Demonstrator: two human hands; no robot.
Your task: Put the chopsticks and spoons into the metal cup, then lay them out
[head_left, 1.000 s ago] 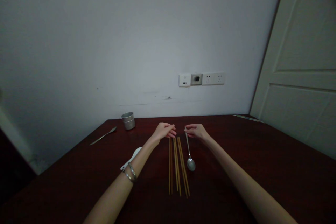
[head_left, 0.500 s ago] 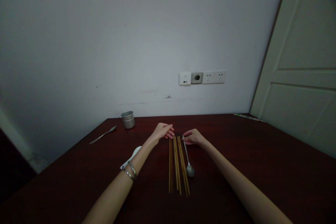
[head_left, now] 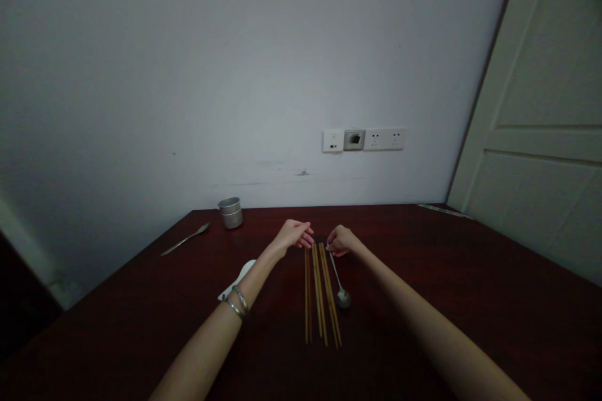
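Several wooden chopsticks lie lengthwise on the dark red table, set out in pairs. At their far ends rests my left hand, its fingers loosely stretched with nothing visible in them; whether it touches the nearest chopstick I cannot tell. My right hand pinches the far end of a long-handled metal spoon, which lies to the right of the chopsticks with its bowl toward me. Partly behind my left forearm is a white spoon-shaped utensil.
A metal cup stands at the back left near the wall. Left of it lies a metal fork. A thin strip lies at the table's back right edge. Sockets are on the wall, and a pale door is on the right.
The spoon's bowl has shifted slightly away from me, with my right hand still at its handle end. My left hand and the chopsticks look nearly unchanged; the view has shifted a little.
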